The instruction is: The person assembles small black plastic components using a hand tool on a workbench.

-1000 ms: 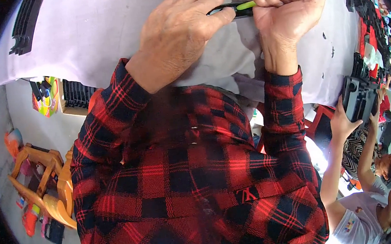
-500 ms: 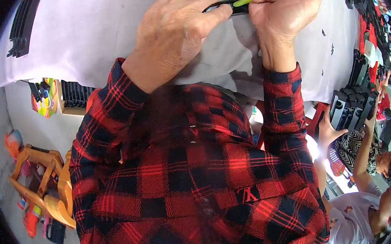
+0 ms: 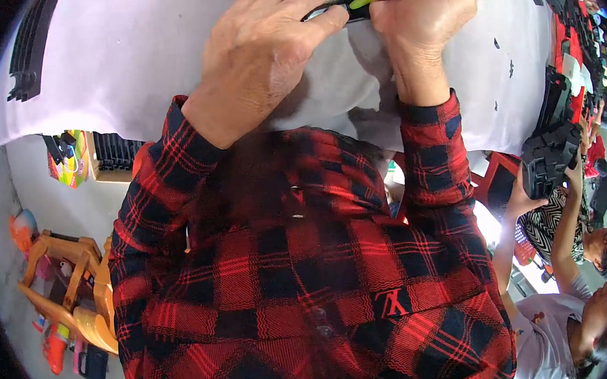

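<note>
My left hand (image 3: 256,64) is closed on a slim, glossy black part (image 3: 359,13), pinching it over the cloth-covered table (image 3: 163,64). My right hand (image 3: 431,12), wrapped in a fist, grips a thin yellow-green tool (image 3: 361,1). The tool's tip meets the black part, or lies just over it. Most of the tool is hidden inside my right fist, so its exact kind does not show. Fingers of my left hand cover one end of the black part.
Long black strips (image 3: 35,50) lie stacked at the table's left. Small black scraps (image 3: 512,68) are scattered on the right. Black parts (image 3: 559,98) crowd the right edge, where a co-worker holds a bundle of black pieces (image 3: 548,164). A wooden chair (image 3: 77,321) stands lower left.
Both my hands have shifted slightly left with the black part and the tool, keeping their grips. The co-worker's bundle at the right has turned and risen a little.
</note>
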A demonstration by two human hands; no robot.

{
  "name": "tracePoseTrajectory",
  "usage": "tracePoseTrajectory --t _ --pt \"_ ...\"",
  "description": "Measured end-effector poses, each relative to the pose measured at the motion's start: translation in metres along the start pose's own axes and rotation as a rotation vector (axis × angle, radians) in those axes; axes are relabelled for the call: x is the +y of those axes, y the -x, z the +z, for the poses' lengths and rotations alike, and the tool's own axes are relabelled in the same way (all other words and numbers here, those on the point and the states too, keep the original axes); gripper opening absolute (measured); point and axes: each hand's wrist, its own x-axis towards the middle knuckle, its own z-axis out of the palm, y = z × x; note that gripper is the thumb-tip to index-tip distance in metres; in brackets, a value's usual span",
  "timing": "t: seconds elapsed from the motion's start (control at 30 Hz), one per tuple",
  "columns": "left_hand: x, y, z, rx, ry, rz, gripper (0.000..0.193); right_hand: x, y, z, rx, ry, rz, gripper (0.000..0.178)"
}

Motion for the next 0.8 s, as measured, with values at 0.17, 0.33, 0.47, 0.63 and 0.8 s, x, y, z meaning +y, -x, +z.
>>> tracePoseTrajectory --t 0.17,0.33,0.47,0.63,0.8 --pt "-0.004 0.002 0.006 0.02 0.019 0.01 0.034 -0.002 0.002 0.01 0.078 0.078 -0.015 0.051" --pt "-0.006 0.004 0.004 0.006 -0.011 0.018 0.029 0.011 0.015 0.02 0.018 0.307 -0.064 0.046" --pt "-0.005 0.004 0.006 -0.013 -0.007 0.007 0.029 0.012 0.007 0.013 0.004 -0.012 -0.07 0.046" --pt "-0.005 0.004 0.005 -0.015 -0.026 0.005 0.03 0.003 0.008 0.013 0.113 0.114 -0.01 0.048" --pt "-0.005 0.005 0.005 -0.015 -0.048 0.013 0.03 -0.005 0.008 0.003 0.079 -0.009 -0.033 0.05"
